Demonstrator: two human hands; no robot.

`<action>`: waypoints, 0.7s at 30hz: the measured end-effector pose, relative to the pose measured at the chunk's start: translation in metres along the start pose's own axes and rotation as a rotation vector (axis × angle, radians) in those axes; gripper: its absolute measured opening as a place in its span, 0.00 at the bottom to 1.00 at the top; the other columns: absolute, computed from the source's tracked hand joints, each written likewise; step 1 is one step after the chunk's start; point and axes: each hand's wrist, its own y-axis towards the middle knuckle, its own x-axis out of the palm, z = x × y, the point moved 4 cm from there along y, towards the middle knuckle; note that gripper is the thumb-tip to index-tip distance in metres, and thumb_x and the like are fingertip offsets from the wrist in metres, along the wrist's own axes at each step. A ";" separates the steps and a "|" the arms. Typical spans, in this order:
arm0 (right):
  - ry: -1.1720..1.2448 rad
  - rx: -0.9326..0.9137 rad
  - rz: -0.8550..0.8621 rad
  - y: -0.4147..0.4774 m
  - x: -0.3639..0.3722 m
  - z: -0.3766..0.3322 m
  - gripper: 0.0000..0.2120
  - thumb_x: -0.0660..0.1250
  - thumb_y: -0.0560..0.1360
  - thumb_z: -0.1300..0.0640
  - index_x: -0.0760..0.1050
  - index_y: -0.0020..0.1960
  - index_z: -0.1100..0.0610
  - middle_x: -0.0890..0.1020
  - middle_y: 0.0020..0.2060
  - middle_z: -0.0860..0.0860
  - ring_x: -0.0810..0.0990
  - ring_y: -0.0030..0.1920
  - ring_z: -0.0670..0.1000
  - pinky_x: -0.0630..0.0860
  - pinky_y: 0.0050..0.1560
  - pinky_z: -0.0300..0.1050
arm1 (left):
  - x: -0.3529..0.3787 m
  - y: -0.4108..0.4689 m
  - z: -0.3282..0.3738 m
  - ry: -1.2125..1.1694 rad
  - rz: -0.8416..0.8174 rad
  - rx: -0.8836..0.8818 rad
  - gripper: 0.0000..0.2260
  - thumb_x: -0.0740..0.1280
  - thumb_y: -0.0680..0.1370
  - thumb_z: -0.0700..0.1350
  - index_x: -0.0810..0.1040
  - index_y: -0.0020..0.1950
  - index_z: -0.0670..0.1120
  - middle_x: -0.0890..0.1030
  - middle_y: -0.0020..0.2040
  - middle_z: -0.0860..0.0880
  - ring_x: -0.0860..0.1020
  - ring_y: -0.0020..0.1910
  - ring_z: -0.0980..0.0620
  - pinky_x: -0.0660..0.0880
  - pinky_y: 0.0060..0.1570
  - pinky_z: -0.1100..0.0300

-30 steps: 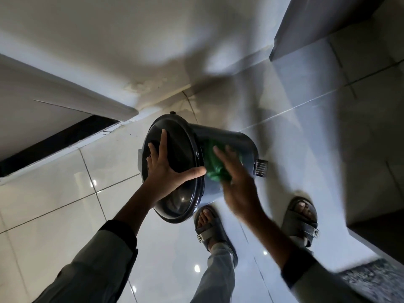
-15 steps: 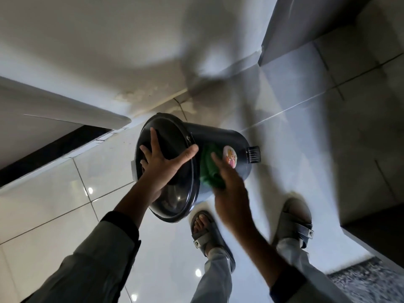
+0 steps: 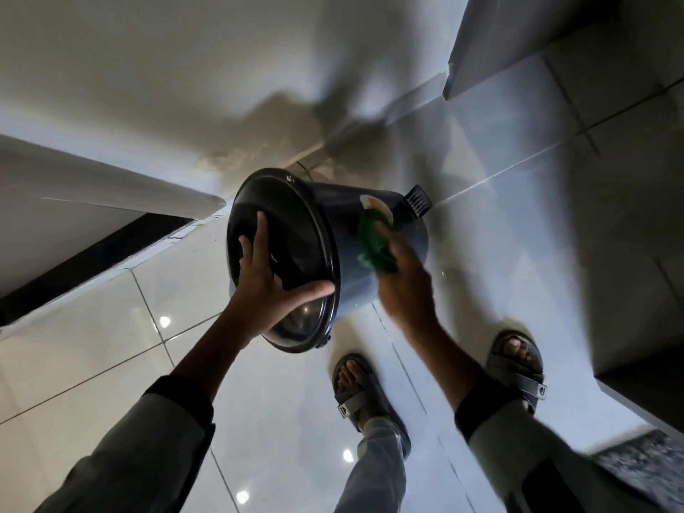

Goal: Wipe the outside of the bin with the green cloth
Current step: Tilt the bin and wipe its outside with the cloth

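Note:
A dark pedal bin is tilted above the glossy floor, its black domed lid facing me. My left hand lies spread on the lid, thumb hooked over the rim, and holds the bin up. My right hand presses the green cloth flat against the bin's side wall, just below a round sticker. The foot pedal sticks out at the bin's base, far side. Part of the cloth is hidden under my fingers.
My two sandalled feet stand on the tiled floor just below the bin. A pale wall rises behind it, a dark gap under a ledge lies left, and a speckled mat sits at the lower right.
The bin has turned in my left hand, bringing the sticker and pedal further round. My right hand has slid the green cloth along the side wall toward the base.

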 end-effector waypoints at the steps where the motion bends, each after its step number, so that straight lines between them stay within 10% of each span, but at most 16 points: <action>1: 0.035 -0.115 -0.033 -0.017 0.006 -0.013 0.26 0.62 0.77 0.62 0.67 0.72 0.43 0.73 0.72 0.52 0.71 0.71 0.53 0.68 0.64 0.36 | -0.002 0.005 0.005 -0.003 0.020 -0.011 0.64 0.77 0.52 0.73 0.36 0.75 0.70 0.44 0.82 0.44 0.52 0.80 0.39 0.59 0.74 0.33; 5: 0.031 -0.145 0.035 -0.032 0.002 0.000 0.29 0.61 0.77 0.67 0.65 0.74 0.46 0.71 0.74 0.52 0.70 0.73 0.53 0.71 0.69 0.48 | -0.005 0.006 0.014 -0.003 0.097 -0.066 0.58 0.72 0.54 0.76 0.41 0.75 0.72 0.49 0.83 0.41 0.54 0.80 0.40 0.59 0.75 0.37; 12: 0.043 0.439 0.109 0.088 -0.026 0.086 0.24 0.60 0.80 0.59 0.62 0.76 0.52 0.73 0.70 0.60 0.73 0.68 0.62 0.73 0.62 0.42 | -0.013 0.012 0.008 -0.001 -0.054 -0.103 0.70 0.80 0.50 0.68 0.30 0.75 0.65 0.49 0.83 0.45 0.56 0.80 0.42 0.61 0.74 0.35; 16: -0.130 0.346 0.003 0.067 -0.022 0.047 0.26 0.60 0.78 0.59 0.63 0.75 0.46 0.77 0.66 0.60 0.77 0.63 0.63 0.76 0.63 0.55 | -0.018 0.011 0.017 0.050 0.007 -0.126 0.69 0.78 0.50 0.71 0.34 0.76 0.65 0.59 0.81 0.45 0.65 0.75 0.41 0.67 0.71 0.40; 21: 0.016 0.073 -0.095 -0.024 -0.007 -0.014 0.28 0.62 0.73 0.49 0.61 0.69 0.29 0.82 0.62 0.48 0.79 0.53 0.46 0.71 0.40 0.19 | -0.016 0.017 0.037 0.019 0.171 -0.151 0.60 0.72 0.56 0.76 0.41 0.78 0.65 0.65 0.78 0.42 0.65 0.75 0.39 0.66 0.71 0.43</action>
